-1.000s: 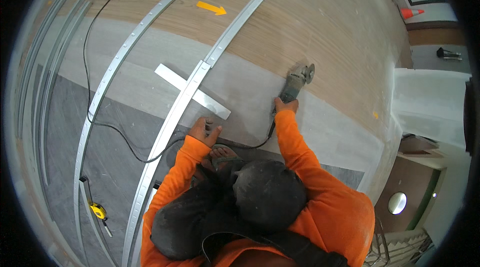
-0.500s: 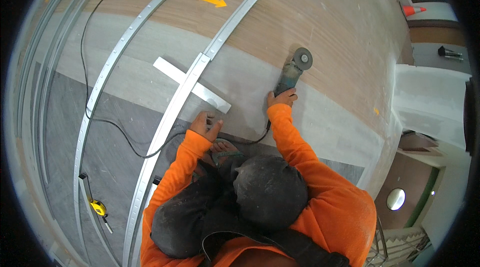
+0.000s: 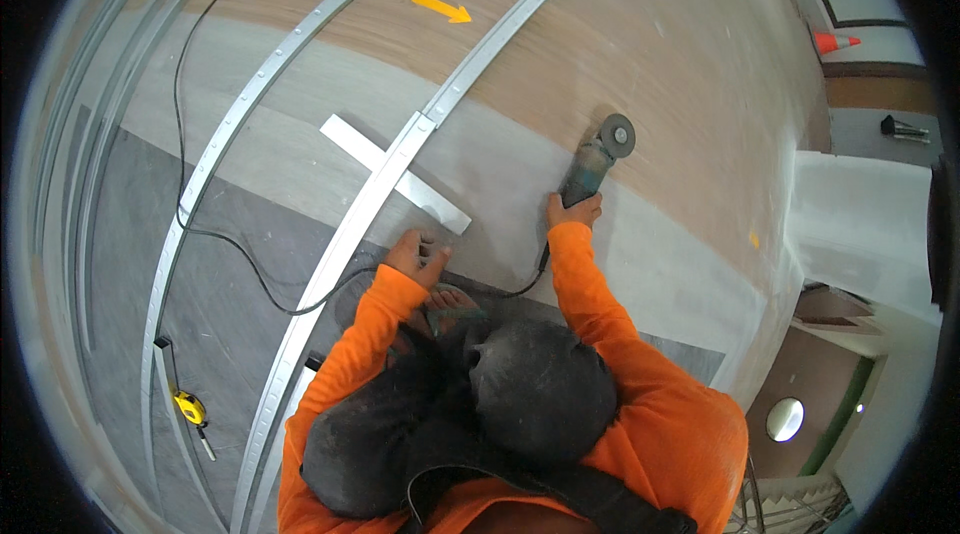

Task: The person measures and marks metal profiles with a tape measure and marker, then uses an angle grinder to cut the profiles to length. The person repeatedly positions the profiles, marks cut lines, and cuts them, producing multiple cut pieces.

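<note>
My right hand (image 3: 574,211) grips the body of an angle grinder (image 3: 592,163), whose disc points up and away from me over the pale floor strip. The grinder's black cord runs down and leftward, passing under my left arm and across the rails. My left hand (image 3: 422,257) has loosely bent fingers apart, holding nothing visible, just right of a long metal channel (image 3: 383,180). A short flat metal piece (image 3: 435,202) lies crosswise at that channel, below a joint where two lengths overlap. My sandalled foot (image 3: 450,302) shows beside the left hand.
Other curved-looking rails (image 3: 245,107) lie to the left, with a yellow tape measure (image 3: 189,408) and a marker. A yellow arrow (image 3: 440,7) is on the wooden floor. At right are an orange cone (image 3: 836,41), a white wall (image 3: 855,219) and a stairway railing.
The grinder in my right hand has turned so its disc face shows upward. The whole view has shifted slightly. My left hand stays near the channel.
</note>
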Motion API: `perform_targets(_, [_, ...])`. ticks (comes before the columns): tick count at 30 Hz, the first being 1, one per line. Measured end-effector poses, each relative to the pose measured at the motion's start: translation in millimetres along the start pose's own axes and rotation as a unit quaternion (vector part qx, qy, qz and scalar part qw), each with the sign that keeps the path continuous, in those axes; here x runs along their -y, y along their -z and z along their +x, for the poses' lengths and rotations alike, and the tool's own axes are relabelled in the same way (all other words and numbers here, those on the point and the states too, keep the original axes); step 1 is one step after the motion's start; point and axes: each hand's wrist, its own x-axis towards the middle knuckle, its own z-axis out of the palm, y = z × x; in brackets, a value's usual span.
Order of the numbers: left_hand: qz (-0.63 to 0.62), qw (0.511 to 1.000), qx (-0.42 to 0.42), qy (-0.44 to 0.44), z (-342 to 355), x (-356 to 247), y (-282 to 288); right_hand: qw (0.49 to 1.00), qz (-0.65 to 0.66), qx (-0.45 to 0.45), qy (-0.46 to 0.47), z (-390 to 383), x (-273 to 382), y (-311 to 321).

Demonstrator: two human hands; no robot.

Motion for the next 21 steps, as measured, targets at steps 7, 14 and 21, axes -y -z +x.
perform_targets(7, [0.025, 1.000, -0.017, 0.003, -10, 9, 9, 0.989, -0.142, -0.038, 0.026, -30, 53, 6])
perform_targets(14, [0.010, 0.999, -0.044, -0.013, -11, 5, 0, 0.986, 0.094, 0.136, 0.018, 58, 191, -82])
perform_targets(21, [0.029, 0.996, -0.074, 0.035, -26, -2, 39, 0.993, 0.059, 0.093, 0.043, 69, 296, -143])
